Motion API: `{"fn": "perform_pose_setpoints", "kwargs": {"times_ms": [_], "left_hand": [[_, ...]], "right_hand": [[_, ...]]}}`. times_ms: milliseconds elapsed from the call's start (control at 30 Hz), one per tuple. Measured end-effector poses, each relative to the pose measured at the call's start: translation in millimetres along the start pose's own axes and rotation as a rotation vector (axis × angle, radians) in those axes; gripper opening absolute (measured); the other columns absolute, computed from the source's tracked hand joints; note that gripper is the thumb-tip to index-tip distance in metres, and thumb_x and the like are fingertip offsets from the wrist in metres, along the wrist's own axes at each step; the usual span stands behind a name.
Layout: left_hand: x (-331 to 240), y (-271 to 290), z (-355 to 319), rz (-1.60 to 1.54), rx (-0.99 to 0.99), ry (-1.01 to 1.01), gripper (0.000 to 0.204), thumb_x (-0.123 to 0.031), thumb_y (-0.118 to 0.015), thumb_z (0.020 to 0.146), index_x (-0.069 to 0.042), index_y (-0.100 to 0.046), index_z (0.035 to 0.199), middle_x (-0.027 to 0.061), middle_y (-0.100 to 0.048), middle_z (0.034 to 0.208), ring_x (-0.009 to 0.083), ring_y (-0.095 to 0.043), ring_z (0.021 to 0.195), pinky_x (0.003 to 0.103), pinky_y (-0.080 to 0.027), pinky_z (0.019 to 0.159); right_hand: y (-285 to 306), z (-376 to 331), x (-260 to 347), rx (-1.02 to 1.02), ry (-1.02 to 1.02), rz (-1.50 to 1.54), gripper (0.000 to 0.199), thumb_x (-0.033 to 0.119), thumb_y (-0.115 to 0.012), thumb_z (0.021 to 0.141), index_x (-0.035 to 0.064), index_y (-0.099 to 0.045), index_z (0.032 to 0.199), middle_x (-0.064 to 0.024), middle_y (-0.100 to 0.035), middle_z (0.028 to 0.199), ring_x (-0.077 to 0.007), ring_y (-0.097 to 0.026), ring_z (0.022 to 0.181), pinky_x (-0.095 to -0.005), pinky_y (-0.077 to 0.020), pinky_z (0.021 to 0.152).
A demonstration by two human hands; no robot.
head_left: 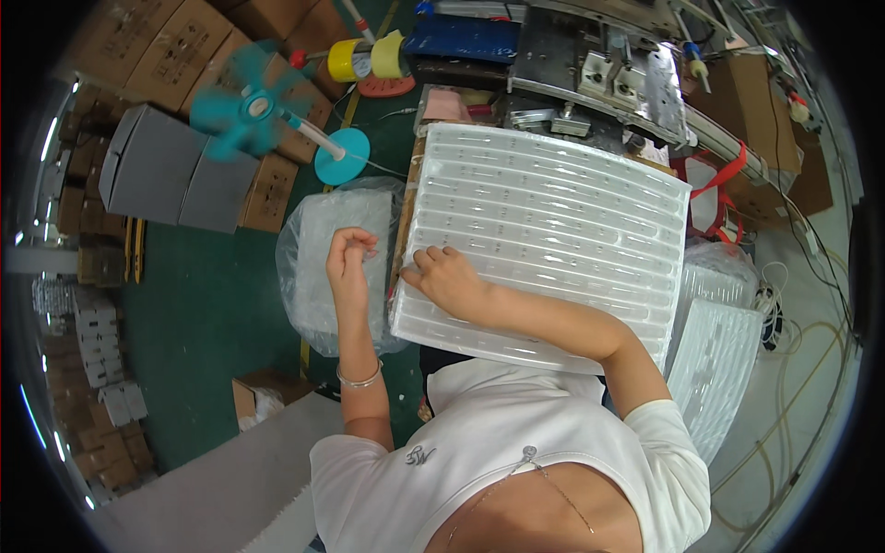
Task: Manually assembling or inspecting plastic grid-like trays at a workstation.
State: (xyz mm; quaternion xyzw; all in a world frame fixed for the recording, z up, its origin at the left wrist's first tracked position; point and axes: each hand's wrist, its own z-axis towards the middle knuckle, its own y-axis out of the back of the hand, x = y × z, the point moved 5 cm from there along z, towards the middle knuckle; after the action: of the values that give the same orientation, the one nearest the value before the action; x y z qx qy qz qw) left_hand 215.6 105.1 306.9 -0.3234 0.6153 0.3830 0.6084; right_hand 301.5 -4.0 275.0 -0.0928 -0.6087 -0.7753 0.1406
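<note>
A broad white plastic tray [553, 235] with long parallel ridges and small marks in rows lies on the work table in front of me. My right hand [447, 281] reaches across it to its left side. The fingers there are bent and closed near the left edge; what they hold, if anything, is hidden. Just left of the tray, my left hand [350, 253] is raised over a clear plastic bag [318, 267] with whitish contents. Its fingers are loosely curled and apart, with nothing visible in them.
Beyond the tray stands a metal machine bench [590, 74] with clamps. A turquoise fan [253, 106] stands to the far left, before grey bins [221, 184] and cardboard boxes [180, 55]. Tape rolls [364, 60] are behind it. More ridged white trays [714, 369] lie at the right.
</note>
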Motion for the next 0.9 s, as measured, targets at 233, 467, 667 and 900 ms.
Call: {"fn": "perform_pose_setpoints", "kwargs": {"times_ms": [233, 467, 667, 900], "left_hand": [[-10, -6, 10, 0.043, 0.077, -0.123, 0.015, 0.001, -0.042, 0.083, -0.002, -0.055, 0.090, 0.0057, -0.058, 0.087, 0.0123, -0.054, 0.081, 0.026, -0.044, 0.076], [-19, -58, 37, 0.184, 0.229, -0.246, 0.023, 0.004, -0.045, 0.077, 0.003, -0.061, 0.092, 0.0070, -0.060, 0.088, 0.0147, -0.056, 0.083, 0.027, -0.045, 0.077], [-52, -141, 46, 0.472, 0.345, -0.469, 0.028, 0.000, -0.048, 0.076, 0.000, -0.061, 0.101, 0.0136, -0.062, 0.094, 0.0269, -0.060, 0.086, 0.033, -0.047, 0.077], [-104, -242, 57, 0.626, 0.234, -0.784, 0.030, -0.013, -0.054, 0.079, -0.006, -0.061, 0.107, 0.0129, -0.060, 0.099, 0.0317, -0.061, 0.084, 0.041, -0.048, 0.074]], "right_hand": [[88, 4, -32, -0.342, -0.109, 0.638, 0.029, 0.010, -0.063, 0.072, 0.0089, -0.051, 0.098, -0.0113, -0.052, 0.098, -0.0297, -0.058, 0.084, -0.0380, -0.0506, 0.067], [125, -58, -132, -0.374, -0.452, 0.838, 0.016, 0.011, -0.058, 0.083, 0.0041, -0.053, 0.096, -0.0091, -0.057, 0.106, -0.0169, -0.057, 0.087, -0.0297, -0.0480, 0.068], [183, -96, -176, -0.773, -0.527, 0.682, 0.023, 0.007, -0.057, 0.087, 0.0036, -0.058, 0.110, -0.0040, -0.058, 0.106, -0.0111, -0.057, 0.087, -0.0224, -0.0496, 0.069], [224, -130, -197, -0.951, -0.584, 0.644, 0.025, 0.006, -0.060, 0.086, -0.0004, -0.058, 0.110, -0.0084, -0.056, 0.120, -0.0130, -0.060, 0.093, -0.0233, -0.0505, 0.073]]}}
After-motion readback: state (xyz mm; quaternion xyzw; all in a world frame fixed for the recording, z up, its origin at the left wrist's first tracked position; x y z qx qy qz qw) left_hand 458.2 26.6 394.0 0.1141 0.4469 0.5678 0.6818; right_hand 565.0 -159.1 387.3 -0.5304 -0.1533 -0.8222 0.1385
